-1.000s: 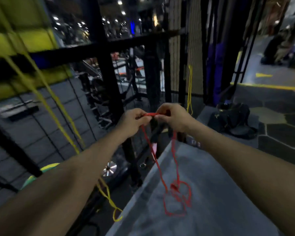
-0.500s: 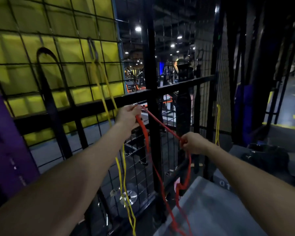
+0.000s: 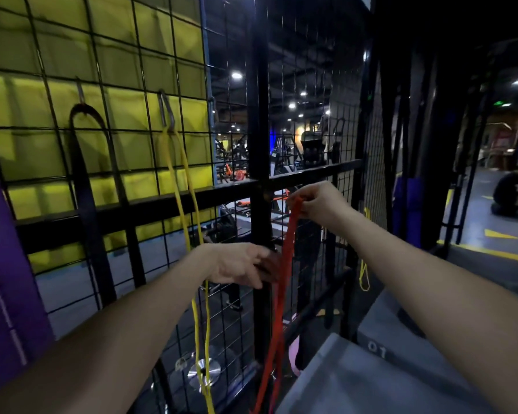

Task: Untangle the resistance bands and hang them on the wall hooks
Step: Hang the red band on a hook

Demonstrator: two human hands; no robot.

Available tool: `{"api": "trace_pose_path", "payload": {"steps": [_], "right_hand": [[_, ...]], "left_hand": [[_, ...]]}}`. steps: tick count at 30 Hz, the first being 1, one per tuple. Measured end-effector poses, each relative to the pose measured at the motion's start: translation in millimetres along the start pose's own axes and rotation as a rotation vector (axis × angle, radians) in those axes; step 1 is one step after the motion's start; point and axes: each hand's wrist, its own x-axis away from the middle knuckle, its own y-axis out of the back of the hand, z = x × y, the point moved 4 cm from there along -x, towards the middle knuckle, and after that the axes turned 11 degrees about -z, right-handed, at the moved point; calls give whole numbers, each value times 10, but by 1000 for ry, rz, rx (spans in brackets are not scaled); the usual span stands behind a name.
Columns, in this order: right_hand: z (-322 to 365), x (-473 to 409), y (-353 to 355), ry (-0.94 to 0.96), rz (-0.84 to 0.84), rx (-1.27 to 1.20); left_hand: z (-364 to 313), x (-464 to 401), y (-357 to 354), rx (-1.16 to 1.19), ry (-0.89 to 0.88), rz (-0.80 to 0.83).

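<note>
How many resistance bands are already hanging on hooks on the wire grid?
2: a black band on the left hook and a yellow band on the next hook. The red band is in both hands; others may be hidden.

Dim gym; black wire-grid wall (image 3: 126, 85), yellow padding (image 3: 168, 34) behind, perhaps.

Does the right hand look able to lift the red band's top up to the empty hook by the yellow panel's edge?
Probably yes: the right hand pinches the red band at its top, and the hook looks bare.
</note>
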Motion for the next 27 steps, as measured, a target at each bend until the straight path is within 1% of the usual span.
{"api": "trace_pose_path", "payload": {"steps": [1, 2, 3, 4, 5, 6, 7, 9, 11, 12, 13, 14, 15, 16, 17, 19, 21, 23, 25, 27], "right_hand": [[38, 0, -19, 14, 2, -30], [65, -1, -35, 15, 7, -66], [88, 0, -49, 6, 19, -105], [103, -5, -53, -3, 27, -130], [112, -12, -45, -11, 30, -150], [111, -19, -34, -15, 32, -166], [101, -35, -20, -26, 31, -199], [91, -67, 40, -57, 18, -287], [79, -102, 110, -74, 16, -347], [73, -107, 139, -75, 24, -352], [65, -111, 161, -76, 36, -355], [57, -108, 185, -75, 41, -358], [36, -108, 216, -74, 40, -365], [16, -102, 258, -69, 37, -361], [-15, -100, 308, -56, 37, -339], [-76, -65, 411, -13, 70, -219], [-172, -15, 483, 29, 125, -5], [-301, 26, 498, 88, 184, 289], [-414, 52, 460, 121, 261, 539], [-481, 53, 400, 113, 318, 646]], "left_hand": [[12, -62, 19, -28, -28, -105], [-3, -113, 35, -37, -60, -250], [-15, -182, 42, -25, -82, -389], [-35, -245, 12, 34, -85, -475], [-12, -341, -39, 151, -75, -498], [-18, -369, -96, 212, -50, -510], [-5, -397, -132, 174, -41, -538], [66, -509, -212, 251, 59, -501], [152, -599, -283, 158, 35, -545], [217, -656, -353, 187, 79, -507], [190, -639, -427, 179, 53, -459], [176, -654, -466, 254, 82, -426], [163, -634, -467, 356, 99, -446], [142, -648, -435, 408, 119, -446], [116, -641, -359, 373, 119, -487], [45, -584, -180, 370, 89, -594], [-47, -538, 6, 403, 60, -644], [-184, -484, 139, 397, 38, -632], [-319, -438, 209, 361, 16, -572], [-440, -392, 291, 323, -20, -580]]}}
